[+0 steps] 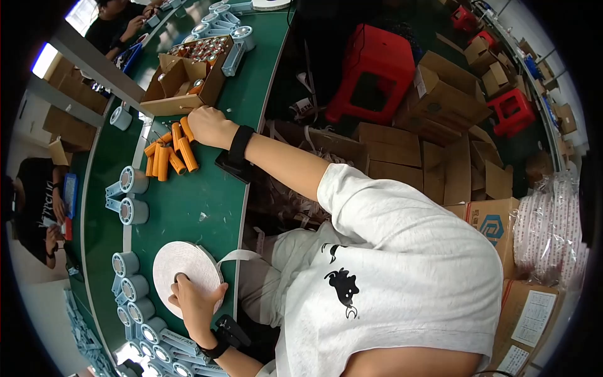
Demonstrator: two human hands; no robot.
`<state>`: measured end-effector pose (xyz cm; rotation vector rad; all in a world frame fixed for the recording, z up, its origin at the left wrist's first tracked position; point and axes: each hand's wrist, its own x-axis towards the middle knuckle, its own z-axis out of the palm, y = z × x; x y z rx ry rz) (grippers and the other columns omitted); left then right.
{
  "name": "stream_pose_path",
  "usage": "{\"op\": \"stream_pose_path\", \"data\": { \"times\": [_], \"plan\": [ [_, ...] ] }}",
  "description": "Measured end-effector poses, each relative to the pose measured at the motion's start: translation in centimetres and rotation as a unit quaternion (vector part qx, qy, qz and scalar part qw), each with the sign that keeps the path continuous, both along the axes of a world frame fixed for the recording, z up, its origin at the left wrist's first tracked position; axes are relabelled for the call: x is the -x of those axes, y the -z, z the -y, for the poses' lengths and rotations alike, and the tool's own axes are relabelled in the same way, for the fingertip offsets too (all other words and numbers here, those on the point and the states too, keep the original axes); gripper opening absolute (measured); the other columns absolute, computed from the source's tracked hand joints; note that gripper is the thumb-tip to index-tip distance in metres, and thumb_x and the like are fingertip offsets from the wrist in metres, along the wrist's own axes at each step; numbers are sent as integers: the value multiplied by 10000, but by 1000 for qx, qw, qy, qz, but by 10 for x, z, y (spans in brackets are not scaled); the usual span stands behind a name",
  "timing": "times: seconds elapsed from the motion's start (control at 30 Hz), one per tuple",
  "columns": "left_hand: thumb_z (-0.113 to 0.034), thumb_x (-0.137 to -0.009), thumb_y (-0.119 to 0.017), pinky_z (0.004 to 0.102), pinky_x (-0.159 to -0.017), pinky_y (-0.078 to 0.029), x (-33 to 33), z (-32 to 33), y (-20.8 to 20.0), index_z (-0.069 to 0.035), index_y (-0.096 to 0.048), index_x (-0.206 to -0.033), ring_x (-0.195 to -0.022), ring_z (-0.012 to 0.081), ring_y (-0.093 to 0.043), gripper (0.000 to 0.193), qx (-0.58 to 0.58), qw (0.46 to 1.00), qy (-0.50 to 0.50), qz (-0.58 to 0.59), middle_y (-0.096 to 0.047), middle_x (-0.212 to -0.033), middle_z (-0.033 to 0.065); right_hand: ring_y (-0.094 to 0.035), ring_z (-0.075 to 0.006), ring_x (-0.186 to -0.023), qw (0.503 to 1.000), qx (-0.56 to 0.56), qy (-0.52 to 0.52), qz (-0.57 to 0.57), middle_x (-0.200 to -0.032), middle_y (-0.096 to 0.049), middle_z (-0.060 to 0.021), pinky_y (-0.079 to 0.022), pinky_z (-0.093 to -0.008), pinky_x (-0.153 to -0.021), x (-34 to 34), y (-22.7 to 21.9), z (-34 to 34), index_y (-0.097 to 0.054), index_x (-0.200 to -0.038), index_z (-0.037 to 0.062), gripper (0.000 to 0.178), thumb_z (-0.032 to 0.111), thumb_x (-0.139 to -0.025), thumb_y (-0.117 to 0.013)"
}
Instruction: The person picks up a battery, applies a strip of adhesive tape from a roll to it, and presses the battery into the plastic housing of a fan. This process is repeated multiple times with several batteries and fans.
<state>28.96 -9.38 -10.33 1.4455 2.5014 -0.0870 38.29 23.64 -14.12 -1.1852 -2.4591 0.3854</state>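
Note:
My right hand [212, 127], at the top, is closed with its fingertips on an orange battery [187, 129] at the edge of a small heap of orange cylindrical batteries [163, 163]. Thin wire leads stick out of some of them. Lower down, my left hand [193, 306] lies on a flat white roll of tape [173, 259]. Its thumb is spread and one finger reaches to the hole at the roll's middle. A loose tape end [240, 255] runs off the roll over the table's edge toward my lap.
Beyond the batteries stands a cardboard box [176, 103] of small parts. Light-blue fan housings [133, 212] line the green table [182, 223]. Red stools [377, 69] and cartons [449, 88] stand right. Co-workers sit across the table and at the top left.

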Motion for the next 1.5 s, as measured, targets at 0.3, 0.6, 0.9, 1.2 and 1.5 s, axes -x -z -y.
{"op": "stream_pose_path", "data": {
  "times": [0.3,0.6,0.9,1.2,1.5],
  "plan": [
    [-113,-518,-756,380,-969,-279,-1,46,12,66,-300,-1255,-1111,287,-407,885,-373,896,-145,190,-435,-1185,199,-571,-122,-651,796,371,-204,-432,-781,-568,-84,-467,-243,-554,-55,-34,86,-507,-952,-19,238,59,-751,-607],
    [-182,-684,-726,343,-943,-337,-1,34,13,9,-264,-1322,-1125,228,-421,810,-530,777,-141,310,-409,-1254,150,-431,-95,-565,774,454,-296,-326,-622,-487,-42,-363,-252,-515,-16,-19,223,-546,-796,4,268,185,-705,-721],
    [-264,-923,-422,350,-941,-360,20,52,9,21,-276,-1318,-1140,218,-432,508,-707,574,-155,383,-369,-1317,167,-505,-132,-679,810,401,-254,-344,-773,-521,-83,-408,-234,-611,-31,5,199,-558,-868,-27,223,150,-772,-653],
    [-208,-927,-430,317,-894,-378,-9,36,22,34,-286,-1307,-1073,210,-457,473,-585,758,-180,226,-460,-1189,155,-520,-218,-750,791,197,-387,-430,-860,-494,-108,-428,-289,-650,-16,-51,205,-546,-962,-34,233,99,-781,-608],
    [-270,-921,-439,323,-812,-410,-18,31,18,62,-437,-1115,-947,203,-523,385,-485,846,-219,-46,-523,-1043,163,-521,-225,-743,830,141,-316,-438,-833,-498,-104,-424,-283,-656,7,-49,226,-528,-933,-35,208,66,-767,-601]
  ]
}}
